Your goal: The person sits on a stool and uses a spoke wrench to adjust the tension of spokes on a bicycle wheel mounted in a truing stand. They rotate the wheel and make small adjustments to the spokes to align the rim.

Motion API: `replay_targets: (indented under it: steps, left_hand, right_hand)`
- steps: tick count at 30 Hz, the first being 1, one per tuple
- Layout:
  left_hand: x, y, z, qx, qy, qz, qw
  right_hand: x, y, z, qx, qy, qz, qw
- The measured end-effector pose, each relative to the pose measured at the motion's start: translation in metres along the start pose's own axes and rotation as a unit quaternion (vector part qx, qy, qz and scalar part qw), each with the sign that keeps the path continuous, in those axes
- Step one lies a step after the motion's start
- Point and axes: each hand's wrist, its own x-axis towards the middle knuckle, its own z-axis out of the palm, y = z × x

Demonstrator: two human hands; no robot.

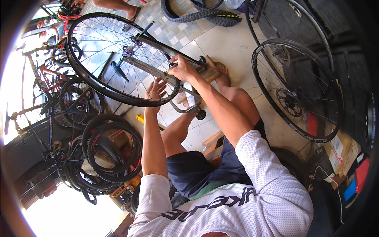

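A spoked bicycle wheel [118,98] with a black rim sits tilted in a metal truing stand [146,68] in front of me. My left hand [155,89] is at the near part of the rim, its fingers stretched out by the spokes. My right hand [182,68] is at the wheel's right side with thumb and fingers pinched together near the rim. Whatever lies in that pinch is too small and covered to name. The stand's curved lower bracket [191,107] shows between my legs.
A blue-handled tool [118,71] lies on the floor beyond the wheel. Loose tyres [112,148] are heaped at left, near parked bicycles [43,77]. Another wheel [258,85] leans at right, near cardboard boxes [341,148]. A knobbly tyre [197,15] lies at the far side. Another person's leg [118,4] shows there.
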Motion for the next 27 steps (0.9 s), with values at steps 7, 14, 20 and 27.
replay_targets:
  steps: [7,14,20,27]
  left_hand:
    - [-0.01,0.0,0.007,-0.039,-0.017,-0.01,0.999]
    - [-0.03,0.024,-0.002,0.009,0.042,0.037,0.998]
    - [-0.045,0.065,-0.01,-0.005,0.028,0.108,0.994]
    - [-0.057,0.11,-0.022,-0.017,0.049,0.138,0.989]
  right_hand:
    - [0.003,0.002,-0.001,-0.024,-0.016,0.01,1.0]
    - [-0.003,-0.004,-0.005,-0.035,-0.029,0.007,0.999]
    - [-0.001,-0.002,-0.006,-0.067,-0.051,0.002,0.996]
    - [0.0,0.002,0.0,-0.017,-0.105,-0.011,0.994]
